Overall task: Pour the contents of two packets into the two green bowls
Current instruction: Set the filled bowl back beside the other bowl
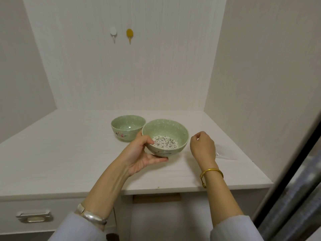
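On the white table, left hand gripping seed-filled green bowl, right hand loosely curled, holding nothing

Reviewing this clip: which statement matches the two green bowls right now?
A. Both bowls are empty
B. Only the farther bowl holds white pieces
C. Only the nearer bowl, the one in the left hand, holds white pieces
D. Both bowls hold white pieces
C: the nearer bowl, gripped by the left hand, holds white pieces, while the farther bowl shows a bare bottom.
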